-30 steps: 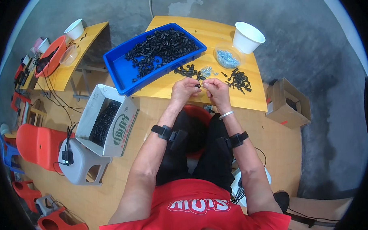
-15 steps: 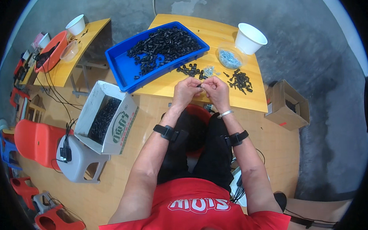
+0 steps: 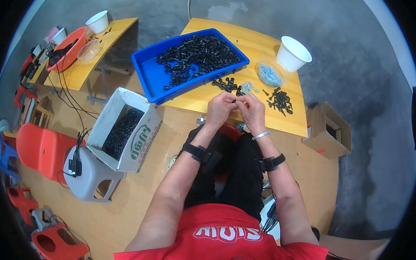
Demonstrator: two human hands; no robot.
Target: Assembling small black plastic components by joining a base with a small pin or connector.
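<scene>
Fingertips of my left hand (image 3: 220,108) and my right hand (image 3: 252,111) meet at the near edge of the wooden table (image 3: 276,122), pinched around a small black part (image 3: 234,101). Most of that part is covered by the fingers, so its exact shape is hidden. Just beyond the hands lie a small heap of silver screws (image 3: 247,87) and a group of black plastic pieces (image 3: 225,85). To the right of my right hand is a pile of thin black parts (image 3: 280,101). Behind it sits a clear bowl of silvery screws (image 3: 269,74).
A blue tray (image 3: 144,82) of black pieces covers the table's left side; a white tub (image 3: 293,54) stands at the back right. On the floor are a white box (image 3: 144,141) of black parts, a cardboard box (image 3: 328,137) and a grey stool (image 3: 94,173). A red container sits between my legs.
The whole view has shifted, so the table and tray appear lower and further right. My hands stay together, pinching the small black part.
</scene>
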